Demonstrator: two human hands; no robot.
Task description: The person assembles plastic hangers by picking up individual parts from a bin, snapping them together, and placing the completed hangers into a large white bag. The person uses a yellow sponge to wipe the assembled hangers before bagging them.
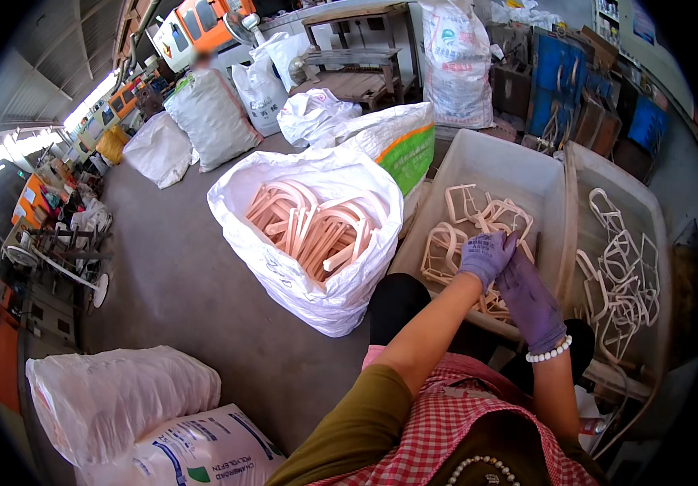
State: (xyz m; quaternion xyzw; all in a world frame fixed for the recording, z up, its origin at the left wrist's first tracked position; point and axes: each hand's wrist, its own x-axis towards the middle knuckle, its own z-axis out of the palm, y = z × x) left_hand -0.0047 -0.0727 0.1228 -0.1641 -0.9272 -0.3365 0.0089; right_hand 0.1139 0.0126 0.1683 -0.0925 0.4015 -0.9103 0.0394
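Observation:
My left hand (485, 257), in a thin purple glove, is closed with its fingertips pressed against those of my right hand (532, 301). The right one is gloved too, with a white bead bracelet at its wrist. Both meet over a pale plastic tub (519, 155), around a pink moulded plastic piece (526, 250) that is mostly hidden by the fingers. More angular, looped pink pieces (443, 243) lie in the tub beneath. To the left, an open white woven sack (284, 279) is filled with curved pink plastic strips (304, 231).
A second tub (618, 185) on the right holds pale looped plastic frames (620, 271). Full white sacks (213, 113) stand farther back, near a wooden bench (357, 61). Plastic-wrapped bags (126, 397) lie at lower left on the grey floor (179, 275). Blue metal blocks (555, 77) are stacked at back right.

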